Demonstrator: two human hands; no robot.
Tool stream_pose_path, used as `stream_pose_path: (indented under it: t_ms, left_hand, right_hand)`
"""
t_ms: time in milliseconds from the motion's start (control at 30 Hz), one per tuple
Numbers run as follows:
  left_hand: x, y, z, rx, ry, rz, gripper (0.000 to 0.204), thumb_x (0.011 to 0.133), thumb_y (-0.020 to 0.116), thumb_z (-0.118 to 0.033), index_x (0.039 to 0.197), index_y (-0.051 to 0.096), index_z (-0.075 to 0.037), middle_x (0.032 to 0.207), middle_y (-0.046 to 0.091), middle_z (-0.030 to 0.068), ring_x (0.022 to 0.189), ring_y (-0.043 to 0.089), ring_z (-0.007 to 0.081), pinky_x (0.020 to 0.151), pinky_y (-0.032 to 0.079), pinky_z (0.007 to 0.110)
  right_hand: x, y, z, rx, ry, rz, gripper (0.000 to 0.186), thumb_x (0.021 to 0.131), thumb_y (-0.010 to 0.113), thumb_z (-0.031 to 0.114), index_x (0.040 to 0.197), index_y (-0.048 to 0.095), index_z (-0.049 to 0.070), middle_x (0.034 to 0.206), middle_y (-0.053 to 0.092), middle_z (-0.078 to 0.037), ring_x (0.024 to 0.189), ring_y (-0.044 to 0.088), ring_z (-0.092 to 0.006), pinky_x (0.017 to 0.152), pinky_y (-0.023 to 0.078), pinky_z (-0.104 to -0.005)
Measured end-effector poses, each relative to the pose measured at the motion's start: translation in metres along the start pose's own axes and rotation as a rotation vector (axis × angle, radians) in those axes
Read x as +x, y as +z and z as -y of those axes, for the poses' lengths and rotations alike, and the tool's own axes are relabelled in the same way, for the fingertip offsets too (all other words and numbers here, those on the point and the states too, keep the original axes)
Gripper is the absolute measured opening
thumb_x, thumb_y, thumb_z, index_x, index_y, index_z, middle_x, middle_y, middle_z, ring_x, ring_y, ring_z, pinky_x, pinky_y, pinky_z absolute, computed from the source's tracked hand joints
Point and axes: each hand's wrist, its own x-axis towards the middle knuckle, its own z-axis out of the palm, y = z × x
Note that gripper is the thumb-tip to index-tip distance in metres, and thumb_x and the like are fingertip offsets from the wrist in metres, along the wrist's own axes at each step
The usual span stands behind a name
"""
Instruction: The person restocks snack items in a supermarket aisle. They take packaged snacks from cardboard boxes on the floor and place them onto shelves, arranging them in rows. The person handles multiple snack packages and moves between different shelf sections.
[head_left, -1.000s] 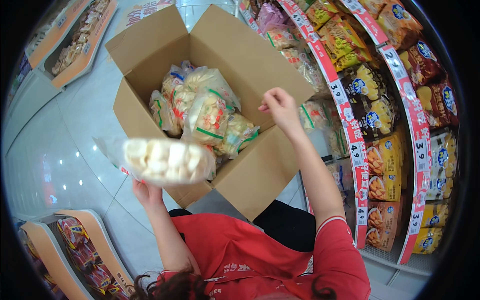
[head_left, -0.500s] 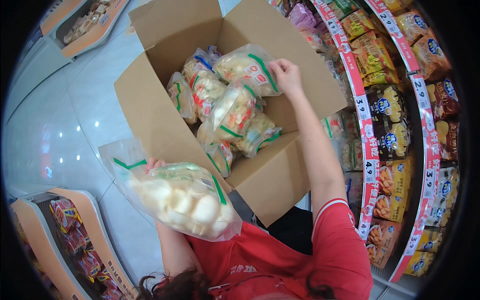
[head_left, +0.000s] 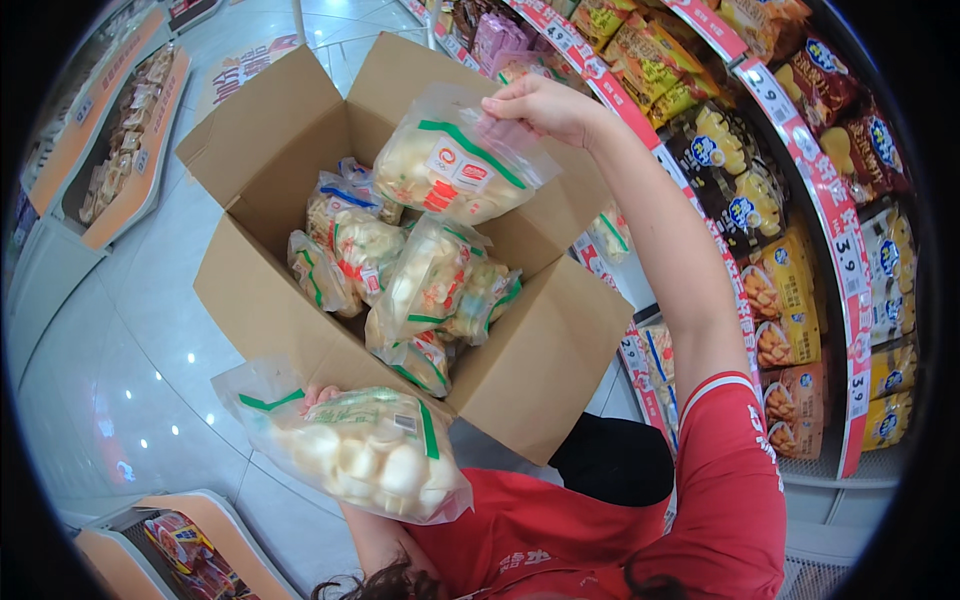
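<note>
My right hand [head_left: 540,108] pinches the clear top edge of a plastic bag of pale food pieces [head_left: 440,165], a green strip across it, and holds it over the far right side of an open cardboard box [head_left: 540,385]. A second, larger bag of round white pieces [head_left: 370,455] lies across my left forearm, in front of the box. Only the fingertips of my left hand [head_left: 320,395] show, curled at that bag's edge; the rest is hidden behind it. Several similar bags [head_left: 430,275] with green or blue strips lie heaped inside the box.
On the right, curved shelves with red-and-white price strips [head_left: 790,110] hold many snack packets [head_left: 790,300]. Orange-edged display bins stand at the upper left [head_left: 150,150] and lower left [head_left: 225,530]. Grey tiled floor [head_left: 150,330] runs between them. The box flaps [head_left: 265,100] stick outward.
My right hand has raised its bag up from the heap, toward the upper left. My left hand still holds the larger bag. The view has shifted, with the box now lower and further left.
</note>
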Motion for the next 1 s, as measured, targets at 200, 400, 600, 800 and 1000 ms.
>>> stream_pose_path:
  t_ms: [200, 400, 600, 800, 1000]
  left_hand:
    - [-0.002, -0.001, -0.003, 0.034, -0.02, -0.031, 0.014, 0.093, 0.051, -0.028, 0.091, 0.05, -0.015, 0.088, 0.058, 0.0007, 0.095, 0.054, 0.019, 0.096, 0.04, 0.038]
    - [-0.008, -0.001, -0.004, 0.039, -0.026, -0.043, 0.014, 0.094, 0.051, -0.028, 0.091, 0.05, -0.015, 0.088, 0.058, 0.0008, 0.095, 0.054, 0.0189, 0.096, 0.041, 0.038]
    - [-0.011, -0.001, -0.006, 0.041, -0.016, -0.051, 0.014, 0.094, 0.051, -0.028, 0.091, 0.05, -0.014, 0.088, 0.058, 0.0009, 0.095, 0.054, 0.0188, 0.095, 0.041, 0.038]
    - [-0.013, -0.003, -0.005, 0.048, 0.002, -0.063, 0.014, 0.094, 0.051, -0.028, 0.091, 0.05, -0.014, 0.089, 0.058, 0.001, 0.094, 0.055, 0.0187, 0.095, 0.041, 0.038]
    - [-0.008, -0.011, -0.017, 0.08, 0.044, -0.154, 0.014, 0.094, 0.051, -0.028, 0.092, 0.05, -0.014, 0.089, 0.058, 0.0011, 0.094, 0.055, 0.0187, 0.094, 0.042, 0.038]
  right_hand:
    - [-0.003, 0.006, 0.006, -0.098, -0.067, 0.036, 0.029, 0.094, 0.058, 0.035, 0.093, 0.074, 0.011, 0.084, 0.072, 0.003, 0.068, 0.054, -0.0008, 0.055, 0.036, -0.0198]
    - [-0.006, 0.014, 0.015, -0.095, -0.052, 0.052, 0.03, 0.094, 0.057, 0.035, 0.097, 0.074, 0.01, 0.086, 0.072, 0.002, 0.075, 0.06, -0.0019, 0.058, 0.038, -0.0207]
    - [-0.004, 0.016, 0.013, -0.122, -0.058, 0.054, 0.031, 0.095, 0.056, 0.037, 0.102, 0.072, 0.011, 0.096, 0.071, -0.002, 0.086, 0.065, -0.0134, 0.075, 0.048, -0.0318]
    - [-0.001, 0.018, -0.005, -0.2, -0.247, -0.226, 0.023, 0.092, 0.056, 0.026, 0.089, 0.072, 0.009, 0.08, 0.07, -0.004, 0.075, 0.064, -0.013, 0.067, 0.049, -0.0318]
    - [-0.109, -0.076, -0.018, -0.758, -0.249, -1.023, 0.025, 0.083, 0.064, 0.019, 0.106, 0.073, 0.013, 0.099, 0.072, -0.005, 0.089, 0.069, -0.0245, 0.072, 0.053, -0.0356]
